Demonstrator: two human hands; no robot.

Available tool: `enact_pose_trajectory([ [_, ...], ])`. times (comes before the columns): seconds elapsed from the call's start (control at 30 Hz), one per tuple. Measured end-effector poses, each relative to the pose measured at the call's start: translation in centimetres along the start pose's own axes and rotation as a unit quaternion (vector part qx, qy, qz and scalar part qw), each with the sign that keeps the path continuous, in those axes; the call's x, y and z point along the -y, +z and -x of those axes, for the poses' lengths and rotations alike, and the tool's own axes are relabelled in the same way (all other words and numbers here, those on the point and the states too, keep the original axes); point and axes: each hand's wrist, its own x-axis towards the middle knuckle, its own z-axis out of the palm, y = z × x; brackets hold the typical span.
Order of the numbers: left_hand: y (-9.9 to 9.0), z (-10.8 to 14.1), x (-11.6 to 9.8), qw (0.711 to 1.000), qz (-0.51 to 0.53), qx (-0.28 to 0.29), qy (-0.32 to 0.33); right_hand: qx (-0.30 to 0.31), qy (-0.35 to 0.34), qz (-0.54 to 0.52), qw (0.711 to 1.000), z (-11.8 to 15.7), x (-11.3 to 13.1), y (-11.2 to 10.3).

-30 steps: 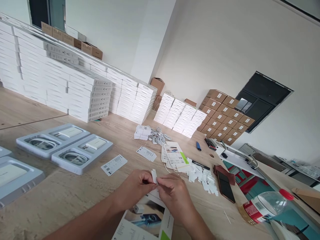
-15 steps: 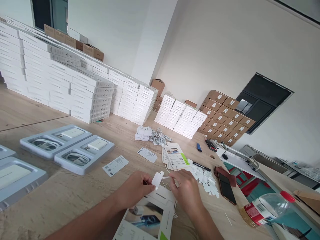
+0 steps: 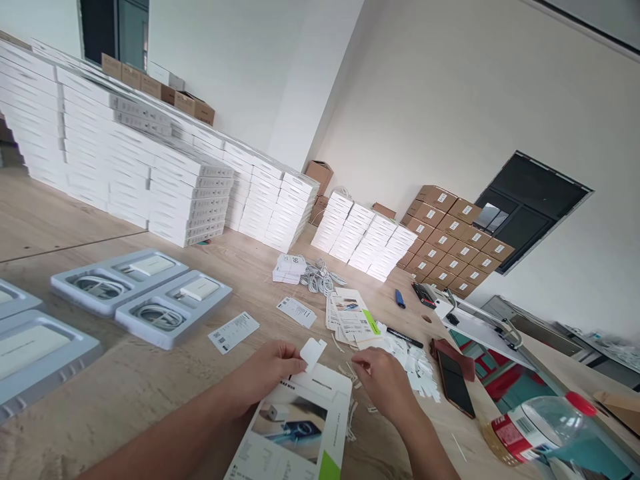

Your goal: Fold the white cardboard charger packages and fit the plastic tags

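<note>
My left hand [image 3: 277,370] is closed, thumb and fingers pinching a small white paper tab [image 3: 313,352] with a notched outline. Just below it a printed packaging card [image 3: 305,420] with a phone picture and a green corner lies tilted towards me; I cannot tell whether the tab is joined to it. My right hand [image 3: 383,383] is a little to the right, its fingers curled together over thin white strips [image 3: 351,420] on the table. What those fingers hold, if anything, is hidden.
Grey trays [image 3: 173,310] with chargers and cables stand left. Ahead lie two white labels [image 3: 234,332], coiled cables [image 3: 320,277], printed cards [image 3: 353,313] and paper scraps [image 3: 417,367]. A phone [image 3: 455,383] and a bottle [image 3: 537,427] are right; white box stacks [image 3: 185,187] stand behind.
My right hand has come away from the white tab, moving slightly right and down; the white strip between them no longer shows there. My left hand still pinches the tab.
</note>
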Motion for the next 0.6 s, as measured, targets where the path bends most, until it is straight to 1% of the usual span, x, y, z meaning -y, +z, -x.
enact_pose_trajectory([
  [0.07, 0.2, 0.1, -0.1, 0.999, 0.009, 0.025, 0.019, -0.018, 0.01, -0.12, 0.993, -0.2, 1.0, -0.2],
  [0.13, 0.5, 0.3, -0.3, 0.998, 0.008, 0.037, 0.044, -0.037, 0.013, -0.223, 0.974, -0.3, 2.1, 0.0],
  [0.23, 1.0, 0.5, -0.5, 0.995, -0.021, 0.035, 0.091, -0.056, 0.0, -0.28, 0.958, -0.1, 3.7, 0.5],
  [0.33, 1.4, 0.6, -0.6, 0.987, -0.082, 0.009, 0.138, -0.07, 0.0, -0.326, 0.943, 0.3, 5.3, 1.1],
  [0.43, 1.8, 0.8, -0.7, 0.978, -0.126, -0.006, 0.167, -0.089, 0.009, -0.362, 0.928, 0.7, 6.4, 1.5],
  [0.5, 1.9, 0.8, -0.7, 0.978, -0.131, -0.01, 0.162, -0.081, 0.03, -0.389, 0.917, 0.8, 6.7, 1.4],
  [0.6, 1.8, 0.8, -0.8, 0.986, -0.118, -0.033, 0.11, -0.08, 0.067, -0.432, 0.896, 0.7, 6.2, 0.7],
])
